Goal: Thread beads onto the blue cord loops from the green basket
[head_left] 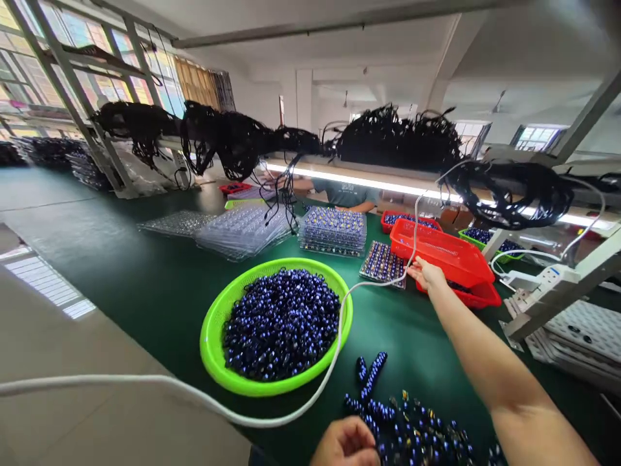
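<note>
My left hand (pixel 347 443) is at the bottom edge with its fingers curled; what they hold, if anything, cannot be made out. Right beside it lies a loose pile of small shiny dark-blue pieces (pixel 417 430), some with gold bits, plus a few blue rows of them (pixel 373 375). My right hand (pixel 427 273) reaches out with its fingers extended, between a clear tray filled with small round pieces (pixel 381 264) and a red plastic basket (pixel 444 249). Its fingertips are close to the basket's rim and the tray's edge; contact is unclear. Another red basket (pixel 478 296) sits underneath.
A green basket (pixel 207 343) full of dark-blue pieces stands centre. A white cable (pixel 262 422) crosses in front of it towards a power strip (pixel 550 275). Clear trays (pixel 247 230) and filled stacked trays (pixel 332 233) sit behind. Black cords (pixel 398 139) hang overhead. A person (pixel 347 194) sits opposite.
</note>
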